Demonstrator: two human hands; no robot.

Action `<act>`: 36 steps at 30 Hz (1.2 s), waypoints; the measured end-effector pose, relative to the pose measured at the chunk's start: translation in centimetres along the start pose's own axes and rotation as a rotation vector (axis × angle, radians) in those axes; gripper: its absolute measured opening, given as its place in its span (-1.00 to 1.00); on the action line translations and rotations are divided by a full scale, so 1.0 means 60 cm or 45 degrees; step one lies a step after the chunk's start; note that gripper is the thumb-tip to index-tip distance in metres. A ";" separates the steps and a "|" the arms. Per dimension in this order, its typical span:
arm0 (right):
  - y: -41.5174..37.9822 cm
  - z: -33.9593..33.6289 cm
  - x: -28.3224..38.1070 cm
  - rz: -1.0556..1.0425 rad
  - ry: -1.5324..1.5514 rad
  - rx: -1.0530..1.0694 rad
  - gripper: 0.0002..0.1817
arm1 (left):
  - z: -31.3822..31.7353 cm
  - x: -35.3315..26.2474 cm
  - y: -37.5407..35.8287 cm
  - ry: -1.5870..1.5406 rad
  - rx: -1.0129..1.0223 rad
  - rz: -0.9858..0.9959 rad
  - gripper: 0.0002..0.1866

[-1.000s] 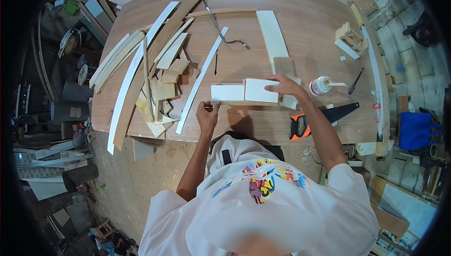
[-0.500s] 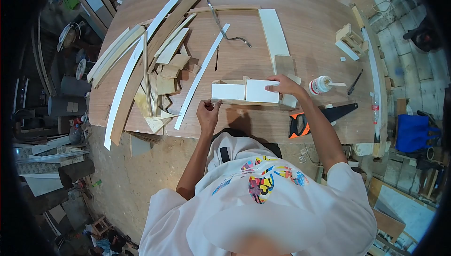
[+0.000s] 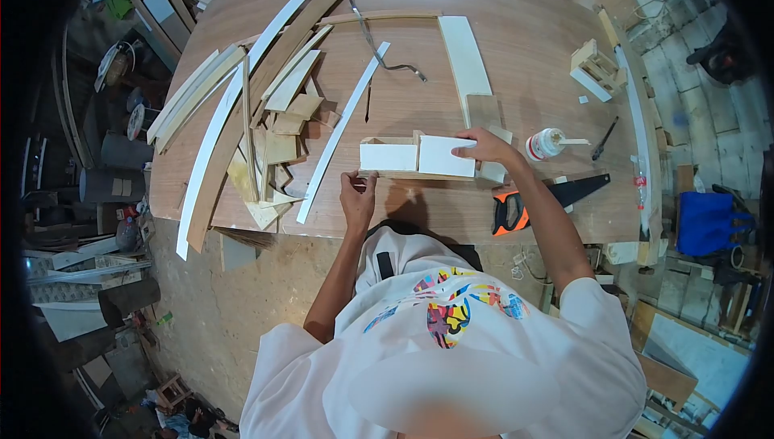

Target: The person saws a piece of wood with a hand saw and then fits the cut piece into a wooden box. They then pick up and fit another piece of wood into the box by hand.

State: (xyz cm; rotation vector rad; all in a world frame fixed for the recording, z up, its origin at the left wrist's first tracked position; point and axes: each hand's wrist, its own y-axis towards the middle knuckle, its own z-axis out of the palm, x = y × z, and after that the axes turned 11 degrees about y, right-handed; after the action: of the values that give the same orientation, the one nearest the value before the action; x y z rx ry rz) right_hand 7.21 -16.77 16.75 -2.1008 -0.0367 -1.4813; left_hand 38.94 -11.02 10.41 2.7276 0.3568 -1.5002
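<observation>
In front of me on the table lies a narrow wooden box frame (image 3: 389, 174) with two white panels along it. The left white panel (image 3: 389, 158) sits a little lower than the right white panel (image 3: 447, 156). My left hand (image 3: 357, 191) is closed, its fingertips pinching the frame's near left corner. Over the far right end, my right hand (image 3: 487, 149) grips the right panel, thumb on its white face and the other fingers partly hidden behind. Right beside that hand are a glue tub (image 3: 547, 143) with a flat stick across it and a handsaw (image 3: 548, 203) with an orange-black handle.
Long strips and wood offcuts (image 3: 282, 145) are heaped at the left. A thin white strip (image 3: 343, 134) lies between heap and frame. Farther back are a bent metal bar (image 3: 372, 45) and a long white board (image 3: 466, 56). A small wooden block assembly (image 3: 598, 70) and a screwdriver-like tool (image 3: 605, 139) lie right.
The whole view has shifted slightly to the left. Both hands keep the same hold on the frame and panel.
</observation>
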 end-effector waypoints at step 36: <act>0.017 -0.011 0.003 0.021 -0.154 -0.051 -0.51 | 0.013 -0.040 0.005 -0.061 -0.089 -0.045 -0.61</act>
State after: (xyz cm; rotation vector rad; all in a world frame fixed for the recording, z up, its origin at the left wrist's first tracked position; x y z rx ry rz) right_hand 7.05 -17.95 16.63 -2.2158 -0.0358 -1.3542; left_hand 37.11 -11.88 11.93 2.6409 0.4493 -1.5283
